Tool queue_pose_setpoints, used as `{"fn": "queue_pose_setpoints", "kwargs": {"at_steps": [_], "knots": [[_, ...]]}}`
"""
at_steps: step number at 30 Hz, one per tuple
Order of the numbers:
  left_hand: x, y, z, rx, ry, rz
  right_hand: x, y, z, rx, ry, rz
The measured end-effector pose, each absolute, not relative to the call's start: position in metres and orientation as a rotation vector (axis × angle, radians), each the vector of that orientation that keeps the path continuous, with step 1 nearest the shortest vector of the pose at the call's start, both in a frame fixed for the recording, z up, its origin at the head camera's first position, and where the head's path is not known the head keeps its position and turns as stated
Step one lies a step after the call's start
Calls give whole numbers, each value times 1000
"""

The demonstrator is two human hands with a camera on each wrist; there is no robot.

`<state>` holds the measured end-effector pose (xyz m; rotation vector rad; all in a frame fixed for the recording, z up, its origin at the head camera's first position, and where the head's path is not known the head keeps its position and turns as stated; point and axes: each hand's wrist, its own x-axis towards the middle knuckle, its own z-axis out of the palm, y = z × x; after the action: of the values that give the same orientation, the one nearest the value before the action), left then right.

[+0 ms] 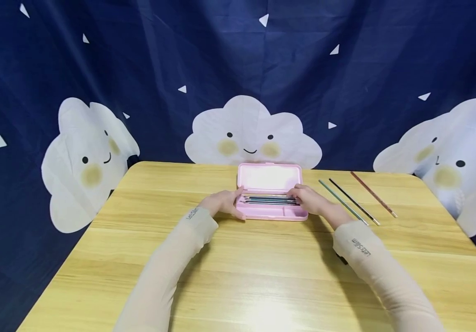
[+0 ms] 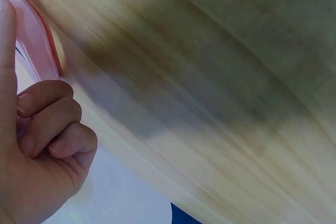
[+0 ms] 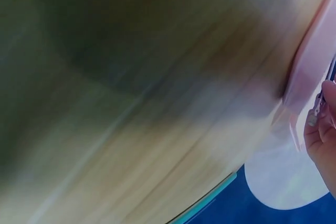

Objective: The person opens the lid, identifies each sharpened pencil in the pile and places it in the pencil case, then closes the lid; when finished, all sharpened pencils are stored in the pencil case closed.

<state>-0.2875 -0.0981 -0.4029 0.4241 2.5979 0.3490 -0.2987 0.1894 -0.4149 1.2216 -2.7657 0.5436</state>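
An open pink pencil case [image 1: 258,212] lies near the table's far edge, its lid tilted up at the back. Several pencils [image 1: 267,200] lie side by side in its long compartment. My left hand [image 1: 224,203] holds the case's left end, thumb at the front corner and a finger at the back. Other fingers of that hand curl beside the case wall [image 2: 35,32] in the left wrist view. At the right end of the case, my right hand [image 1: 310,200] pinches the end of a dark pencil [image 3: 318,103]; most of this hand is cut off in the right wrist view.
Right of the case, a green pencil [image 1: 343,201], a black pencil [image 1: 353,200] and a reddish-brown pencil [image 1: 373,193] lie slanted on the wooden table [image 1: 238,267]. Behind the far edge hangs a dark blue curtain [image 1: 238,55] with cloud prints.
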Motion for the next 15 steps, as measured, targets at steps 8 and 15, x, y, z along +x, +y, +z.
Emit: {"fn": "queue_pose_setpoints", "kwargs": {"at_steps": [8, 15], "knots": [[-287, -97, -405, 421, 2608, 341, -305, 180, -417, 1204, -2784, 542], [-287, -99, -406, 412, 2607, 356, -309, 180, -420, 1209, -2775, 534]]}}
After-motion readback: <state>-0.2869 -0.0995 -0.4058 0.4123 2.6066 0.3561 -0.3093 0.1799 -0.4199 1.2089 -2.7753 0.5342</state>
